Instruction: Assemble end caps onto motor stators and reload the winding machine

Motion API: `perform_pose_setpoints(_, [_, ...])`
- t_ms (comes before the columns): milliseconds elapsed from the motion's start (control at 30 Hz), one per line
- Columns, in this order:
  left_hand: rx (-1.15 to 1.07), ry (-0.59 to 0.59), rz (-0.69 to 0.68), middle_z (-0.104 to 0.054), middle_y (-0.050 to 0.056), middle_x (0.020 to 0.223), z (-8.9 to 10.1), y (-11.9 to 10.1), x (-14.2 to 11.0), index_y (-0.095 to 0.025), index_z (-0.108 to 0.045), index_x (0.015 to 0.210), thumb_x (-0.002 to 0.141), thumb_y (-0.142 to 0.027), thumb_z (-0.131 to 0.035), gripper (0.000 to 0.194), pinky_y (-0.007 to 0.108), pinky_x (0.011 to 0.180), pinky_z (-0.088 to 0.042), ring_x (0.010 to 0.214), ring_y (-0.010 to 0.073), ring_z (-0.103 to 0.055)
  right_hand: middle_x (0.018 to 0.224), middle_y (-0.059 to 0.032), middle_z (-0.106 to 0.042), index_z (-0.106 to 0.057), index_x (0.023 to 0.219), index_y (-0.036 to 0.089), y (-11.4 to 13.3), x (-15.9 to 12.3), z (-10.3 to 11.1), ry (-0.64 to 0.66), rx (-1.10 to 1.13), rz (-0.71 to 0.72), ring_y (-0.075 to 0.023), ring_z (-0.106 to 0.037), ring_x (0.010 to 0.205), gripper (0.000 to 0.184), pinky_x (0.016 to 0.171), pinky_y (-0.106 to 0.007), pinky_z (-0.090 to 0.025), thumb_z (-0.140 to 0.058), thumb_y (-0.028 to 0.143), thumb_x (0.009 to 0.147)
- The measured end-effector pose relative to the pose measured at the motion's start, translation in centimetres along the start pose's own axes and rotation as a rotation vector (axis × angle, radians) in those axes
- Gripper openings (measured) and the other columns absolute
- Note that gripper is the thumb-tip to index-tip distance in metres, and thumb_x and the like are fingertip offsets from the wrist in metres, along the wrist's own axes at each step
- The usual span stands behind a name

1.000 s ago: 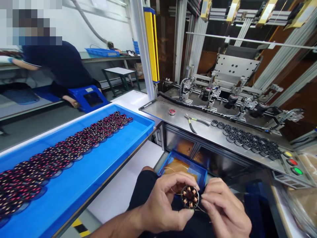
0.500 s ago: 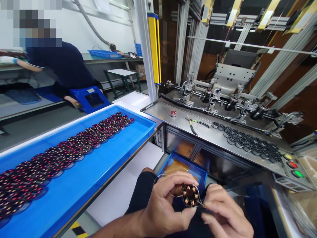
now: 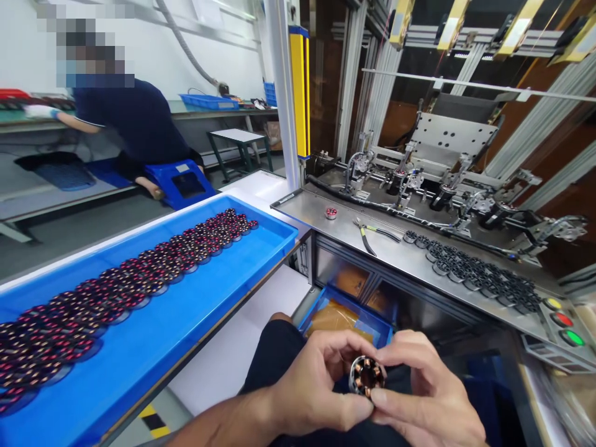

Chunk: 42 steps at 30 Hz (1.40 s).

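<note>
A small round wound stator (image 3: 367, 375) with copper coils sits between both hands at the bottom of the view. My left hand (image 3: 316, 385) pinches its left side with thumb and fingers. My right hand (image 3: 428, 397) grips its right side, fingers curled round the rim. Below them lies my dark-trousered lap. A long blue tray (image 3: 186, 310) at the left carries several rows of red-wound stators (image 3: 139, 279). On the steel machine shelf (image 3: 354, 242) lie several dark unwound stators (image 3: 475, 273), one red stator (image 3: 331, 213) and pliers (image 3: 372, 234).
A small blue bin (image 3: 347, 313) with copper wire scraps sits under the shelf, just beyond my hands. Yellow, red and green buttons (image 3: 563, 320) are at the shelf's right end. The winding machine (image 3: 442, 167) stands behind. Another person in dark blue (image 3: 135, 124) works at a far bench.
The stator has turned in my hands and sunk slightly lower; the loose wire loop seen by my left hand is gone from sight. My right fingers have closed onto the rim.
</note>
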<state>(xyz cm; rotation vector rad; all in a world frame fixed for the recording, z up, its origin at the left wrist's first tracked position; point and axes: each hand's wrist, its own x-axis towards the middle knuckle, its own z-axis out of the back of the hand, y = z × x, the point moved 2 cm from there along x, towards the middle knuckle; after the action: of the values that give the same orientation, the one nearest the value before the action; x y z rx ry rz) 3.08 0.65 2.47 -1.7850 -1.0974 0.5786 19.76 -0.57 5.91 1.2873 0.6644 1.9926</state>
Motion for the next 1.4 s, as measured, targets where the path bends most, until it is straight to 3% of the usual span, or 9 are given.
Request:
perform_pose_setpoints(100, [-0.060, 0.007, 0.008, -0.073, 0.005, 0.085, 0.0, 0.3, 0.2, -0.015, -0.071, 0.096, 0.057, -0.012, -0.080, 0.041, 0.024, 0.068, -0.052, 0.073, 0.0144, -0.066, 0.077, -0.0032, -0.068, -0.075, 0.096, 0.036, 0.1, -1.1, -0.3, -0.178, -0.171, 0.236, -0.0192, -0.063, 0.067, 0.018, 0.056, -0.034, -0.057, -0.075, 0.024, 0.083])
perform_pose_setpoints(200, [-0.056, -0.016, -0.164, -0.073, 0.007, 0.093, -0.3, 0.4, 0.4, -0.017, -0.072, 0.099, 0.058, -0.012, -0.084, 0.043, 0.025, 0.072, -0.054, 0.079, 0.0159, -0.067, 0.071, -0.0022, -0.067, -0.075, 0.099, 0.033, 0.1, -2.0, -0.8, -0.332, -0.343, 0.317, -0.0192, -0.062, 0.063, 0.021, 0.055, -0.035, -0.056, -0.072, 0.019, 0.084])
perform_pose_setpoints(367, [0.136, -0.134, -0.532, -0.070, 0.005, 0.103, -1.0, 0.1, 0.3, -0.025, -0.070, 0.109, 0.060, 0.002, -0.078, 0.056, 0.021, 0.076, -0.055, 0.093, 0.0164, -0.066, 0.077, -0.0041, -0.066, -0.072, 0.099, 0.023, 0.3, -2.5, -2.4, -0.489, -0.288, 0.230, -0.0183, -0.063, 0.068, 0.020, 0.059, -0.034, -0.055, -0.064, 0.010, 0.086])
perform_pose_setpoints(500, [0.260, -0.191, -0.632, -0.069, 0.004, 0.105, -1.2, 0.3, 0.0, -0.027, -0.069, 0.110, 0.062, 0.004, -0.078, 0.058, 0.021, 0.080, -0.056, 0.094, 0.0158, -0.067, 0.076, -0.0043, -0.060, -0.065, 0.092, 0.020, 0.2, -2.7, -4.0, -0.507, -0.096, 0.043, -0.0166, -0.060, 0.067, 0.016, 0.055, -0.030, -0.051, -0.056, 0.007, 0.089])
perform_pose_setpoints(600, [0.220, -0.186, -0.591, -0.066, 0.004, 0.112, -1.1, 0.8, -0.3, -0.030, -0.067, 0.111, 0.068, -0.003, -0.080, 0.052, 0.023, 0.083, -0.057, 0.099, 0.0166, -0.067, 0.076, -0.0043, -0.056, -0.060, 0.090, 0.020, -0.2, -3.0, -4.5, -0.511, -0.034, -0.019, -0.0163, -0.058, 0.068, 0.014, 0.054, -0.028, -0.050, -0.052, 0.009, 0.091])
perform_pose_setpoints(733, [0.115, -0.072, -0.328, -0.061, 0.007, 0.125, -0.3, 1.2, -0.4, -0.032, -0.057, 0.126, 0.065, -0.032, -0.090, 0.070, 0.029, 0.093, -0.053, 0.111, 0.0216, -0.063, 0.079, -0.0047, -0.057, -0.060, 0.095, 0.020, -0.6, -2.9, -3.7, -0.451, -0.119, 0.054, -0.0169, -0.060, 0.071, 0.017, 0.057, -0.029, -0.053, -0.052, 0.006, 0.089])
perform_pose_setpoints(933, [0.059, 0.241, -0.028, -0.062, 0.006, 0.093, 0.7, 0.6, 0.1, -0.018, -0.058, 0.117, 0.083, -0.055, -0.069, 0.052, 0.023, 0.068, -0.048, 0.076, 0.0127, -0.061, 0.079, -0.0039, -0.061, -0.060, 0.091, 0.018, -0.4, -2.0, -2.0, -0.348, -0.201, 0.092, -0.0145, -0.063, 0.072, 0.017, 0.061, -0.026, -0.055, -0.053, 0.003, 0.087])
perform_pose_setpoints(1067, [-0.047, 0.236, -0.007, -0.065, 0.006, 0.081, 0.8, 1.1, 0.4, -0.015, -0.058, 0.111, 0.086, -0.056, -0.063, 0.048, 0.023, 0.061, -0.048, 0.067, 0.0139, -0.064, 0.078, -0.0033, -0.062, -0.061, 0.092, 0.018, -0.2, -2.2, -1.6, -0.295, -0.293, 0.096, -0.0131, -0.063, 0.069, 0.015, 0.060, -0.024, -0.053, -0.055, 0.004, 0.088])
perform_pose_setpoints(1400, [-0.158, 0.205, -0.170, -0.053, 0.008, 0.118, 1.0, 0.7, 0.5, -0.025, -0.067, 0.114, 0.087, -0.038, -0.070, 0.030, 0.026, 0.071, -0.056, 0.087, 0.0152, -0.067, 0.076, -0.0024, -0.060, -0.061, 0.087, 0.018, 0.3, -1.7, -1.1, -0.251, -0.241, 0.020, -0.0118, -0.059, 0.069, 0.015, 0.060, -0.023, -0.049, -0.053, 0.005, 0.091])
